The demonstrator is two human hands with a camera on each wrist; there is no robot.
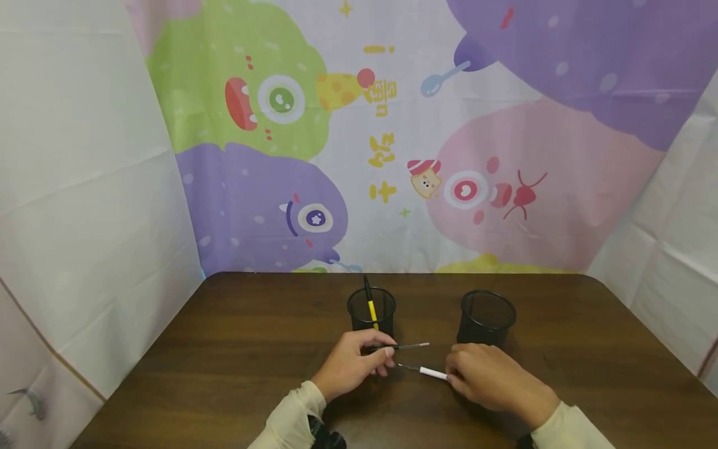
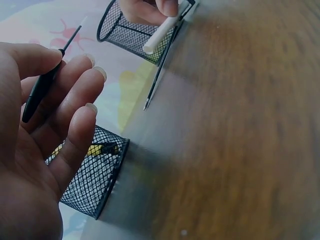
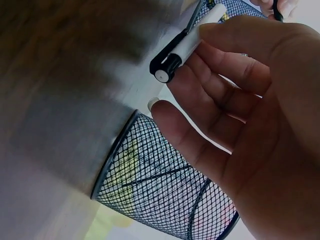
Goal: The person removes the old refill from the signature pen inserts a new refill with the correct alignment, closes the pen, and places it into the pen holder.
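Note:
My left hand (image 1: 350,363) pinches a slim black pen-like piece (image 2: 42,90) between thumb and fingers. A thin stem with a pale tip extends from it. Facing it, my right hand (image 1: 496,376) holds a white pen barrel (image 3: 192,42) with a black clip and a pale end button. A thin dark pen refill (image 2: 160,77) runs beside the barrel, its metal point towards the left hand. How the right fingers hold the refill is hidden. The two held pieces stay apart, above the table in front of two mesh cups.
Behind the left hand stands a black mesh pen cup (image 1: 355,321) with a yellow-and-black pen (image 1: 371,304) leaning in it. A second mesh cup (image 1: 477,330) stands behind the right hand. Both are on a dark wooden table (image 1: 252,330), backed by a printed cartoon curtain (image 1: 387,237).

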